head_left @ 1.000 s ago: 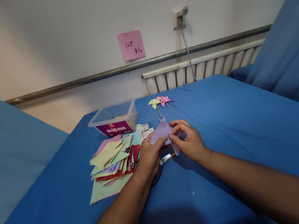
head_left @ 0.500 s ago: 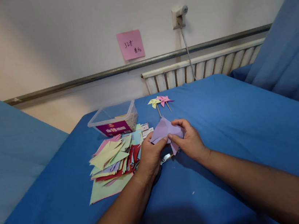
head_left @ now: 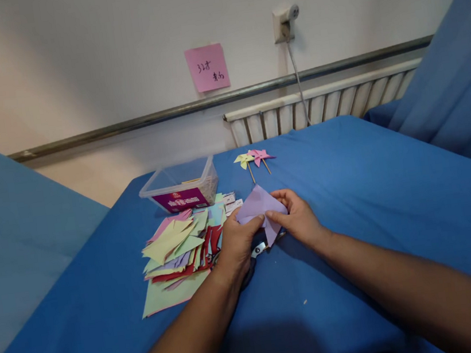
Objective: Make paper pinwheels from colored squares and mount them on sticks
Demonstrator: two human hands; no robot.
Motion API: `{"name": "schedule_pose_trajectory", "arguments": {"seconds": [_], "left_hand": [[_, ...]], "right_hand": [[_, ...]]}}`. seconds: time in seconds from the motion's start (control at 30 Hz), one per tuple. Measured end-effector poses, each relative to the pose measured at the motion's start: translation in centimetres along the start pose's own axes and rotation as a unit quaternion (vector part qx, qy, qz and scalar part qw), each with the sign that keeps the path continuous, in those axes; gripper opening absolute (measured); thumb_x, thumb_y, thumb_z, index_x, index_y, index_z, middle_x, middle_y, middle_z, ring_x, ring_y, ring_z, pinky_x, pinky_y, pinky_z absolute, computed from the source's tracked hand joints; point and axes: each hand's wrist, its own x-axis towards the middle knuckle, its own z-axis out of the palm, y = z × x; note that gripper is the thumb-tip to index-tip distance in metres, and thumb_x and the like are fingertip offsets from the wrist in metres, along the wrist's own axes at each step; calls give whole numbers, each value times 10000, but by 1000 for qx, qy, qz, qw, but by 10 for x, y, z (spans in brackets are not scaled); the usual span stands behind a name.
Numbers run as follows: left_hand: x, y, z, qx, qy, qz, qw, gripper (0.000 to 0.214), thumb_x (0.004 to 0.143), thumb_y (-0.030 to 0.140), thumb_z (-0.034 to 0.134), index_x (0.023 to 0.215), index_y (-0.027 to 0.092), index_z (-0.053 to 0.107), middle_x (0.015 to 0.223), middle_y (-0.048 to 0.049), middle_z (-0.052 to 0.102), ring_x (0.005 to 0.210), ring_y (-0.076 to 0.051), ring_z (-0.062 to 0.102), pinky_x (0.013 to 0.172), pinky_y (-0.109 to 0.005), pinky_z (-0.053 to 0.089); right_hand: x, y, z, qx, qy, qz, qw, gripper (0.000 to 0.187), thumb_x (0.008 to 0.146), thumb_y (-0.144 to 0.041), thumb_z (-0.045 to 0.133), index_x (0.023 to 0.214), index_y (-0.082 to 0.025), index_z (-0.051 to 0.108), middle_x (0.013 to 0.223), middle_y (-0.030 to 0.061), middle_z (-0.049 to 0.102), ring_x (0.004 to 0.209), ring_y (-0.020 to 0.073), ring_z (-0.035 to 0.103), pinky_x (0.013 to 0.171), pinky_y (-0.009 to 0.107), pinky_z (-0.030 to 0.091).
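While the left hand (head_left: pixel 235 239) pinches the left side of a purple paper (head_left: pixel 259 199), the right hand (head_left: pixel 301 221) pinches its right side, over the tabletop (head_left: pixel 372 193). It looks light and easily creased, best held near the centre folds. Scissors (head_left: pixel 258 249) lie beneath; coloured papers (head_left: pixel 173 239), left; two pinwheels (head_left: pixel 260 154), far.

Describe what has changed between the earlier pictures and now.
The purple paper has opened from a bunched shape into a flatter diamond. The right hand has settled its fingers at the paper's right edge; the left hand keeps hold. Yellow pinwheel, pink pinwheel, plastic box, paper stack and scissors stayed put.
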Motion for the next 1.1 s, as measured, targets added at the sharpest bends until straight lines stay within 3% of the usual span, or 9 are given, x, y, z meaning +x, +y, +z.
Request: {"name": "schedule_pose_trajectory", "arguments": {"seconds": [0.2, 0.37, 0.47, 0.6, 0.8, 1.1], "left_hand": [[2, 8, -4, 42, -22, -9, 999, 416, 534, 211, 782, 919, 136, 646, 740, -31, 681, 596, -146, 593, 596, -254, 463], [-3, 18, -5, 159, -17, 36, 987, 359, 531, 189, 770, 873, 147, 670, 693, -19, 665, 575, -142, 565, 545, -231, 422], [-2, 20, -6, 187, -24, 59, 980, 326, 523, 188, 772, 836, 159, 685, 679, -20, 664, 577, -151, 560, 529, -233, 409], [1, 14, -5, 120, -34, 45, 991, 366, 526, 184, 781, 878, 144, 686, 795, -57, 704, 663, -175, 604, 608, -257, 453], [1, 6, -3, -67, -78, -70, 992, 362, 616, 248, 762, 941, 121, 667, 837, -76, 704, 653, -148, 614, 647, -258, 471], [0, 4, -5, -100, -104, -93, 985, 330, 633, 241, 756, 932, 119, 689, 817, -71, 702, 697, -156, 623, 689, -265, 474]], "right_hand": [[6, -14, -8, 53, -1, 39, 998, 452, 599, -320, 788, 963, -197, 549, 729, -26, 663, 620, 145, 629, 596, 277, 494], [3, -14, -9, 61, -79, 80, 992, 461, 589, -318, 803, 972, -198, 575, 773, 0, 699, 648, 168, 653, 636, 315, 521], [1, -10, -8, 54, -89, 80, 991, 443, 555, -280, 818, 929, -196, 596, 840, 16, 711, 718, 179, 661, 684, 328, 530], [0, -5, -5, 77, -73, 85, 991, 430, 567, -276, 816, 934, -189, 612, 893, 29, 717, 761, 186, 668, 734, 343, 533], [-2, 1, -2, 162, -32, 98, 981, 441, 603, -280, 813, 984, -184, 612, 913, 42, 720, 772, 197, 680, 766, 362, 536], [-2, 0, 0, 160, -18, 70, 984, 434, 603, -308, 816, 969, -191, 613, 904, 38, 721, 792, 213, 681, 775, 386, 541]]}}
